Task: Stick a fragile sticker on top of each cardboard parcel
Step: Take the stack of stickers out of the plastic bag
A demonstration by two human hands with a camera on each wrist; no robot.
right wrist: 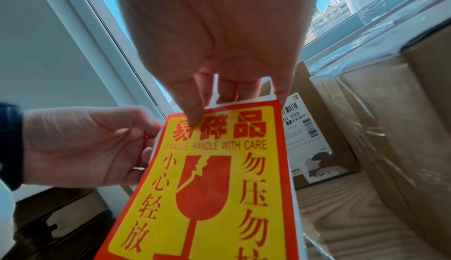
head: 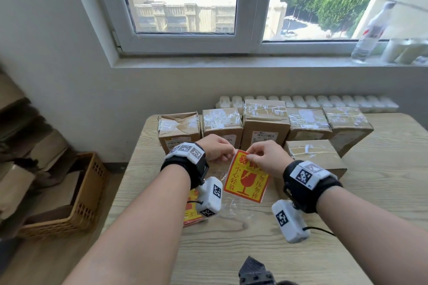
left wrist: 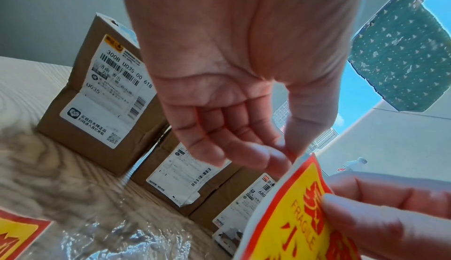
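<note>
Together both hands pinch the fragile sticker (head: 246,177): right hand (head: 266,157) by its top edge, left hand (head: 216,148) by the upper left corner, above the worktop (head: 231,238), cardboard parcels (head: 266,127) just beyond.

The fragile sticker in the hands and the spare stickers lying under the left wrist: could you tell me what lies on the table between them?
Crumpled clear plastic wrap lies on the wooden table between the held fragile sticker and the spare stickers; the head view shows it.

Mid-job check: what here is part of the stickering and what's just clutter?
Job: fragile sticker pinched by left hand and right hand; spare stickers; cardboard parcels.
Clutter: plastic wrap, basket, bottle on sill.
</note>
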